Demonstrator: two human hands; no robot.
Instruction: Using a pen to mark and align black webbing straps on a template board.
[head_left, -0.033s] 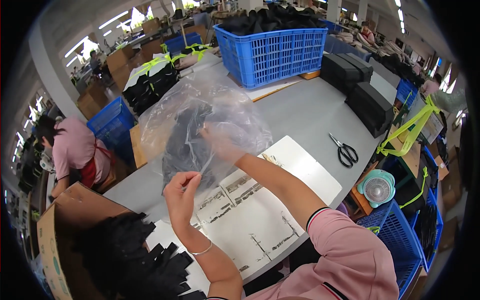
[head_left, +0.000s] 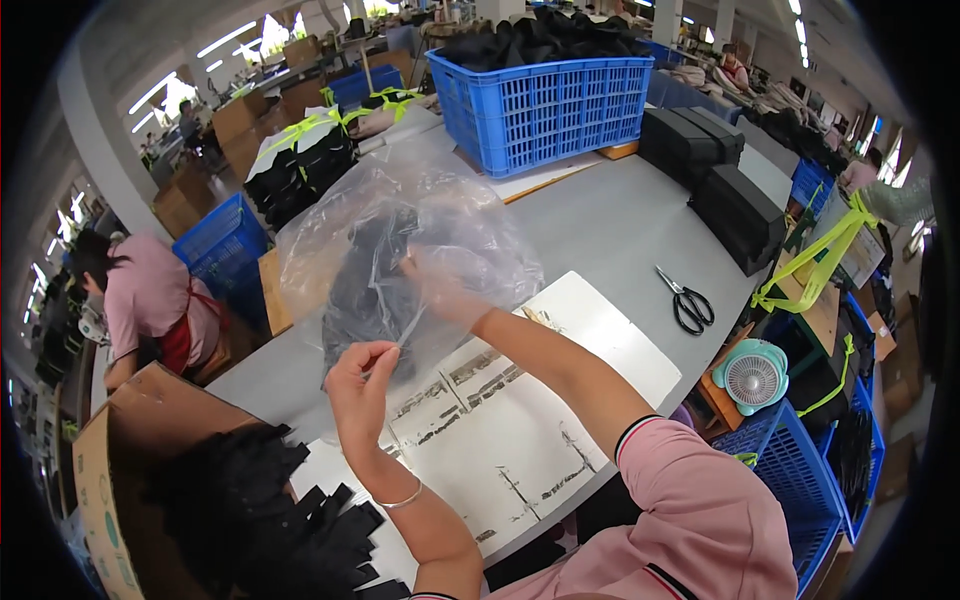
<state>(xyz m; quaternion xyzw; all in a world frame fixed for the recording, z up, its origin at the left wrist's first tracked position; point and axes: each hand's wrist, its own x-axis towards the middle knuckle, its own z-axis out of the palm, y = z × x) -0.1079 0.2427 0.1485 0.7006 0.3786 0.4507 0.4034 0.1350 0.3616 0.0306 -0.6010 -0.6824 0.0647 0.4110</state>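
A large clear plastic bag (head_left: 470,215) lies crumpled on the grey table, its mouth toward me. Dark pieces (head_left: 370,270), black or dark grey, show through the film in its left part. Thumb and fingers of my left hand (head_left: 362,385) pinch the bag's near edge. My right hand (head_left: 438,288) is inside the bag beside the dark pieces; the film clouds its fingers, so its grip is unclear. Under the bag's near side lies a white board (head_left: 520,440) with dark worn marks.
A cardboard box (head_left: 120,460) of black strips (head_left: 240,500) stands at near left. Black-handled scissors (head_left: 688,302) lie right of the bag. A blue crate (head_left: 545,110) and black blocks (head_left: 740,215) stand behind. A small green fan (head_left: 752,377) is at right. Another person (head_left: 165,300) sits at left.
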